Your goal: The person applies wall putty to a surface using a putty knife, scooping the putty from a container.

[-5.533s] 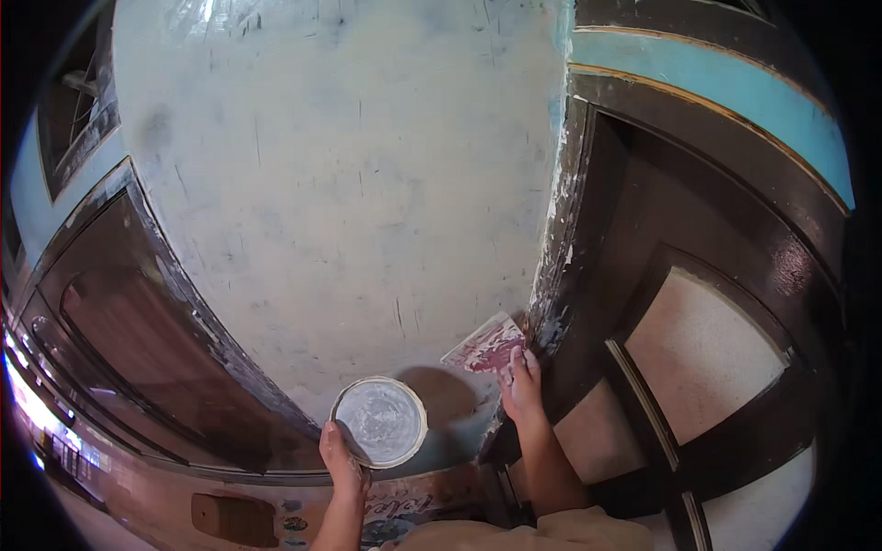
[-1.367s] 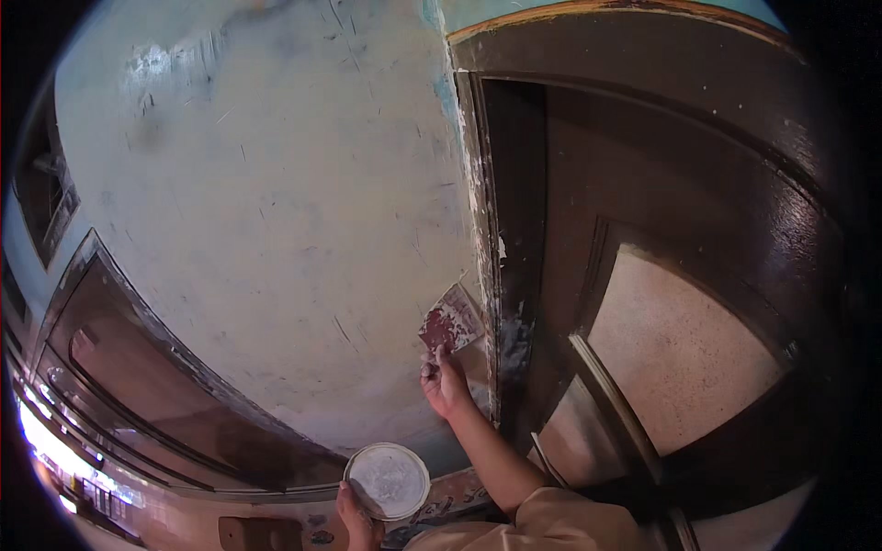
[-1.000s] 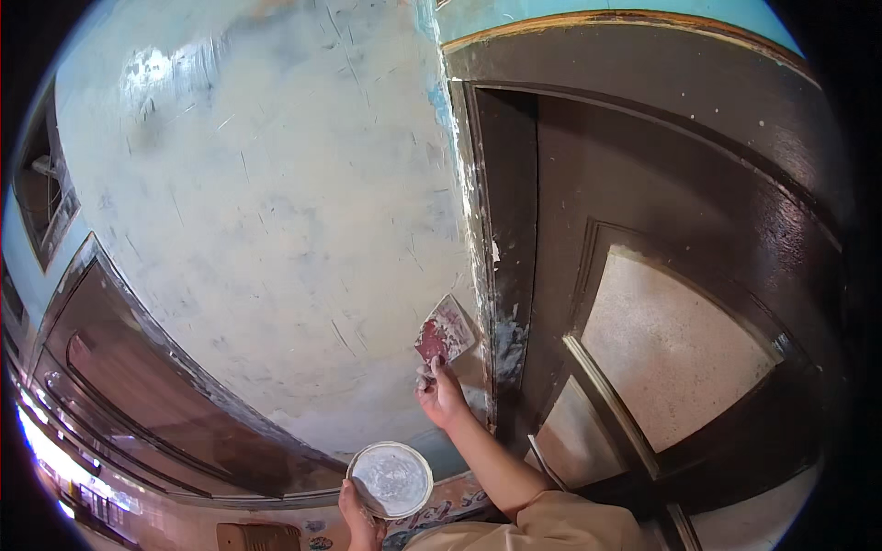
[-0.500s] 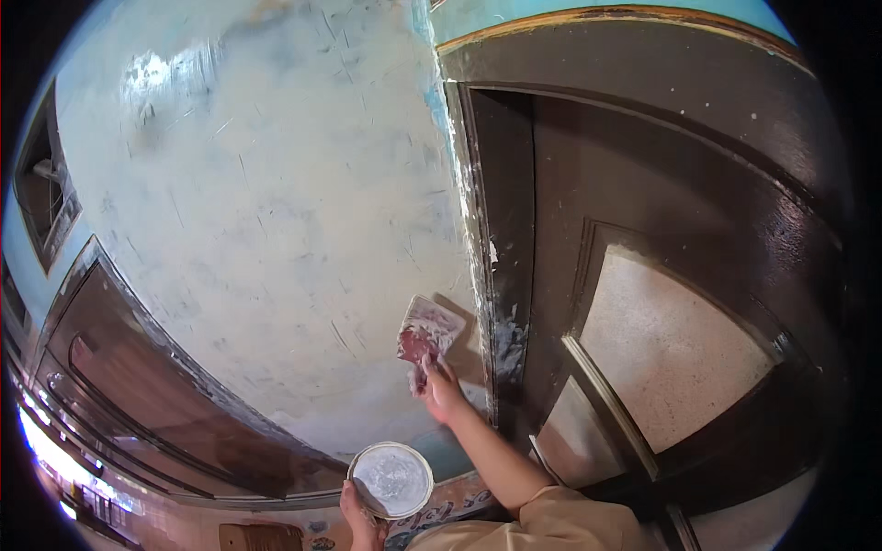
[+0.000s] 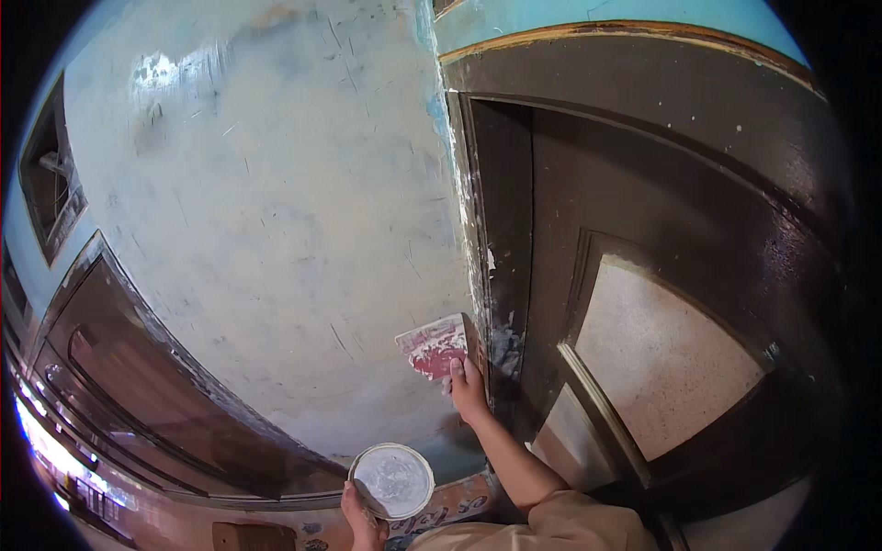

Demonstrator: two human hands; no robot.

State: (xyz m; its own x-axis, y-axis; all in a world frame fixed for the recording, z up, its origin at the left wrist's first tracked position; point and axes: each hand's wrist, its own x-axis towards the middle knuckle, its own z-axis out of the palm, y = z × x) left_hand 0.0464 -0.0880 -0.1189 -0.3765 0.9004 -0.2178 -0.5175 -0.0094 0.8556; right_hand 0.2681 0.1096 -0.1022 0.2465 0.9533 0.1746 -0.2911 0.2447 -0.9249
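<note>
My right hand (image 5: pixel 467 390) grips a red putty knife (image 5: pixel 435 347) with a wide, pale blade, its face smeared with white paste. The blade is up against or very close to the pale, patchy wall (image 5: pixel 276 230), near the door frame; whether it touches I cannot tell. Lower down, my left hand (image 5: pixel 364 519) is closed on the side of a round tub (image 5: pixel 393 481), holding it level in front of me. White putty fills the tub and coats its rim.
To the right stands a dark brown door (image 5: pixel 588 174) with pale panels, its frame (image 5: pixel 473 230) spattered white along the wall edge. On the left are a brown wooden door (image 5: pixel 147 376) and a small opening (image 5: pixel 48 174). A brown box-like object (image 5: pixel 253 536) sits below.
My right hand has shifted to the right and slightly down, and the putty knife has turned, its blade now tilting up to the left. My left hand and the tub have barely moved.
</note>
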